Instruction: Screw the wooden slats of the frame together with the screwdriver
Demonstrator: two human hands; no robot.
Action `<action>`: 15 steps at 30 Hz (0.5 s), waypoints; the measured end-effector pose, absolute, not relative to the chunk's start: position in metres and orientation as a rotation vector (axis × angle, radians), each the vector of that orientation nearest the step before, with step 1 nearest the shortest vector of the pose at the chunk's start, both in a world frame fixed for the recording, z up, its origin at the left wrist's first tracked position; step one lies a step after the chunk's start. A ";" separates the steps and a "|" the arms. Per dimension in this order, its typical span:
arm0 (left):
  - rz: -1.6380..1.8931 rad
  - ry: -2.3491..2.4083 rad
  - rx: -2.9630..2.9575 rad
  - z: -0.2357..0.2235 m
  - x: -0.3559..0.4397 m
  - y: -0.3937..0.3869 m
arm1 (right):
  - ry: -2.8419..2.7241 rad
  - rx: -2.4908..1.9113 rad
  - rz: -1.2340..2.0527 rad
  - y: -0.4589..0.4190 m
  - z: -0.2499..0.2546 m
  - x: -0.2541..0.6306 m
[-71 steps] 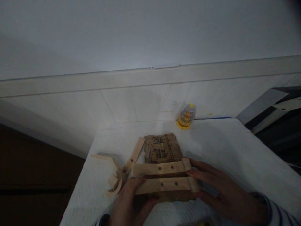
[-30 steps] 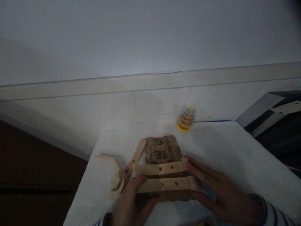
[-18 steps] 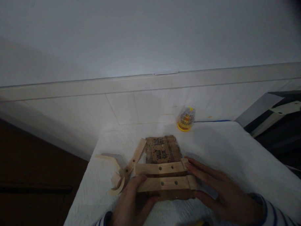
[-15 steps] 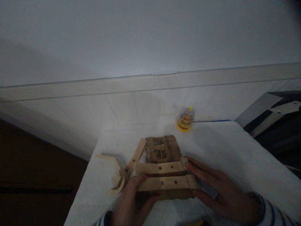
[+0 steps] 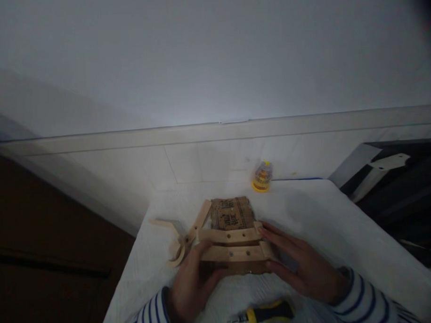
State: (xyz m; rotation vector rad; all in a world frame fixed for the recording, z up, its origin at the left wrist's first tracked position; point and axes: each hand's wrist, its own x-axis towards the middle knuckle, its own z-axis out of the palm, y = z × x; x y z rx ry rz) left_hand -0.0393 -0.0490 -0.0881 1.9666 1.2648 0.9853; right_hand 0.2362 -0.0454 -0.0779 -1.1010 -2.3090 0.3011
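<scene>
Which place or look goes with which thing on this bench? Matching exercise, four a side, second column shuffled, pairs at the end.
Things
1. screwdriver
2. cardboard piece
3. left hand
4. right hand

Places and looks
A. fingers at the right ends of both wooden strips
B. black and yellow, lying on the near part of the white tabletop
C. at the left end of the nearer wooden strip
D. brown with dark print, showing beyond the strips

Pairs: 1-B, 2-D, 3-C, 4-A
</scene>
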 end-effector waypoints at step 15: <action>0.472 1.551 2.121 -0.035 -0.084 -0.101 | -2.238 -1.001 -0.089 -0.081 -0.026 0.220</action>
